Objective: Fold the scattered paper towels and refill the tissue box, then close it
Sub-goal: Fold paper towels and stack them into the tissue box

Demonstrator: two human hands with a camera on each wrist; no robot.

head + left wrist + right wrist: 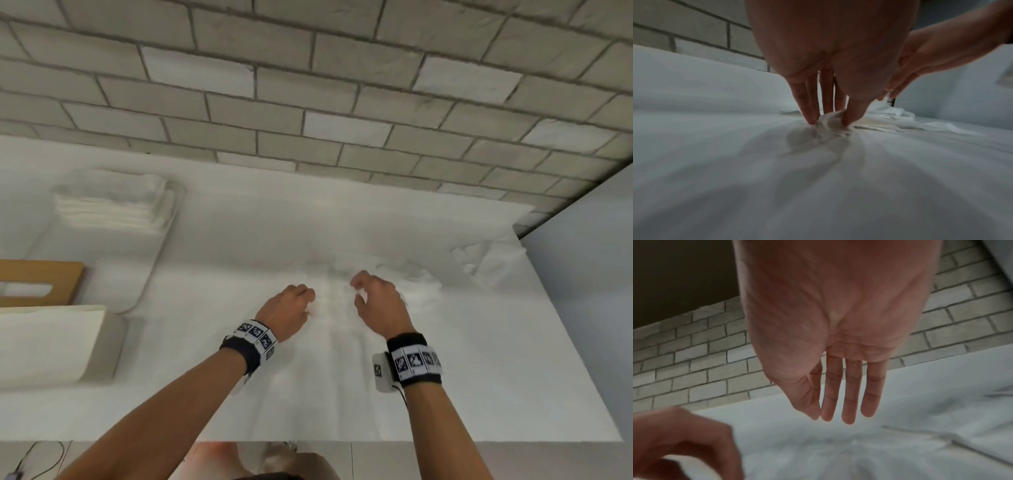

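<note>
A: Which sheet is being worked?

B: The loose paper towel (830, 123) in the middle of the bench (479, 377). In the left wrist view the left hand (291, 308) has its fingertips (809, 118) and thumb down on it, bunching up a small ridge of the sheet, so it pinches the towel. The rest of that sheet trails off crumpled to the right.

A: And the right hand?

B: The right hand (376, 305) hovers just above the same towel, beside the left, and grips nothing. Its own wrist view shows the fingers (851, 402) straight and close together above the bench; the head view shows them a little more bent, but blurred.

A: So what step is this?

B: I judge it the start of folding one sheet: gathering or flattening it before the crease. Another crumpled towel (486, 257) lies near the far right corner, well apart, so folding isn't finished.

A: Where do folded ones go?

B: A folded stack (109, 202) sits on a white tray (150, 270) at the far left. The tissue box (51, 346) stands at the near left edge, with a wooden lid (41, 281) with a slot lying just behind it, so the box appears open. What's inside it is hidden.

A: Next move?

B: Probably the right hand comes down on the towel to spread it flat. Thin paper tears easily, so a light, even pull suits.
</note>
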